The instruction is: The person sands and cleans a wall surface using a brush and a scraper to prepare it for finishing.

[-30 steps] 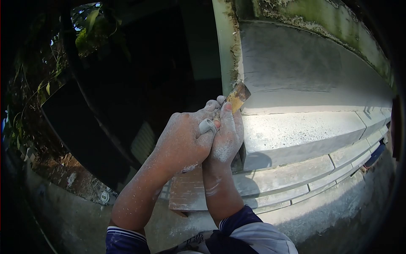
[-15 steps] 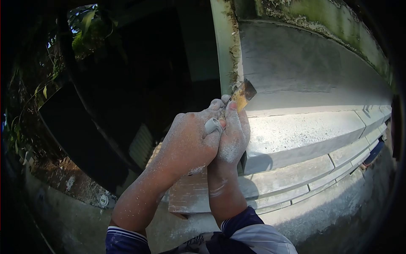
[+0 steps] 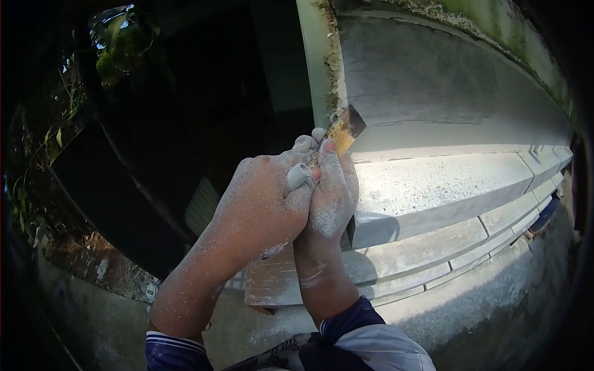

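Observation:
A scraper with a worn yellow and dark blade points up and right, its tip against the lower end of the door-side post edge. My left hand, coated in white dust, is closed round its handle. A grey pipe-like handle end sticks out of that fist. My right hand, also dusty, is closed on the tool nearer the blade, thumb laid along it. The two hands press together, and most of the handle is hidden inside them. Beside the blade runs a pale green post with a rough, crumbling edge.
A smooth grey plastered wall stands to the right. Below it, a ledge strewn with white flakes tops several pale steps. A dark opening is at left, with leafy plants beyond. Concrete ground lies below.
The whole view has shifted slightly, so the hands, scraper and post all appear a little farther left and up. Both hands keep their hold on the scraper.

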Action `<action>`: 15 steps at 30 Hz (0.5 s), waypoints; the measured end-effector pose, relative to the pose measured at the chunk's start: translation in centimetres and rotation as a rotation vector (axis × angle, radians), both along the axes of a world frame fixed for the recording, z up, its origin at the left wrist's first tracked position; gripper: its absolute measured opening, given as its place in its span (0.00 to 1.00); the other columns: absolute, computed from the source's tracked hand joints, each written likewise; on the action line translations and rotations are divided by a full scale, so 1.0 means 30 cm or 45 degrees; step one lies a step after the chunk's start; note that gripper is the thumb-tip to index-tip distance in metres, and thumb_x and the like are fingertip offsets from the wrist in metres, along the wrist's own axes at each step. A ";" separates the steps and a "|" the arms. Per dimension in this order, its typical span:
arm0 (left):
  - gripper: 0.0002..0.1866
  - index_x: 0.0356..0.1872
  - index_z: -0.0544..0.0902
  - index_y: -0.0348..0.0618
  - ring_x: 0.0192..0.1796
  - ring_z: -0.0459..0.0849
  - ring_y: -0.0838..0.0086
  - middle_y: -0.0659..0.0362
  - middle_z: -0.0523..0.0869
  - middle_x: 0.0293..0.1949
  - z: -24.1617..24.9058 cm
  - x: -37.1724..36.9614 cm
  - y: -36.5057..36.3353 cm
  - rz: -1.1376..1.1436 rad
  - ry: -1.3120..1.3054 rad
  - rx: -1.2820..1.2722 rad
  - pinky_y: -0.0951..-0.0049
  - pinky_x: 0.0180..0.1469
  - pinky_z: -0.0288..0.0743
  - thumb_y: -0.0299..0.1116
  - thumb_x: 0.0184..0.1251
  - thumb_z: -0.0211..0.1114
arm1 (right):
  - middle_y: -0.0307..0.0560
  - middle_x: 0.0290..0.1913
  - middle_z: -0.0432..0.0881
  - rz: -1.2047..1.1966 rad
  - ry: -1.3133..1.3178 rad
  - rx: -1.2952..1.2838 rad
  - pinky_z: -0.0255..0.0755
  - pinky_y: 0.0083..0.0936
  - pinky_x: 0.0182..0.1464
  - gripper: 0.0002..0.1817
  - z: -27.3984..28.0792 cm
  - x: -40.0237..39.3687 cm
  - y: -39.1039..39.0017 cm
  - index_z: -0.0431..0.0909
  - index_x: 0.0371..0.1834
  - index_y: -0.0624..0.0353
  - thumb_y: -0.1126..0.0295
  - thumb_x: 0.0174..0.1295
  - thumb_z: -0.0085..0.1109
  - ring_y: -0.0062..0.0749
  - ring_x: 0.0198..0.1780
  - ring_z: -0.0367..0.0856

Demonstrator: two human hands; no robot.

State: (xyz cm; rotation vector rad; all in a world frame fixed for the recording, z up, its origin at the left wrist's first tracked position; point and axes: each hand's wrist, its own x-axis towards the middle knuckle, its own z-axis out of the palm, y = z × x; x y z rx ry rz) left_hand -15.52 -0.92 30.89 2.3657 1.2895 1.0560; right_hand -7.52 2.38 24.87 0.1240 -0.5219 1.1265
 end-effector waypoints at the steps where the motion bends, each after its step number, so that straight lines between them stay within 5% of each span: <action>1: 0.14 0.43 0.89 0.29 0.30 0.87 0.68 0.49 0.90 0.29 0.016 0.007 -0.001 0.018 0.018 -0.021 0.69 0.39 0.81 0.31 0.74 0.59 | 0.46 0.43 0.80 0.010 0.018 -0.028 0.81 0.21 0.45 0.12 0.023 0.012 -0.003 0.71 0.58 0.65 0.66 0.85 0.45 0.23 0.40 0.81; 9: 0.15 0.39 0.88 0.28 0.29 0.86 0.69 0.49 0.89 0.28 -0.010 0.015 0.000 -0.001 -0.052 0.122 0.66 0.37 0.79 0.32 0.74 0.60 | 0.46 0.43 0.79 0.051 0.018 0.078 0.80 0.20 0.43 0.12 -0.018 0.005 0.020 0.71 0.58 0.64 0.66 0.85 0.45 0.21 0.40 0.80; 15: 0.15 0.40 0.89 0.28 0.29 0.87 0.68 0.49 0.90 0.27 0.045 0.049 -0.049 0.098 0.011 -0.093 0.65 0.38 0.80 0.32 0.73 0.60 | 0.45 0.42 0.78 0.084 0.090 -0.007 0.79 0.19 0.42 0.12 0.040 0.026 -0.023 0.71 0.58 0.64 0.66 0.85 0.45 0.20 0.37 0.78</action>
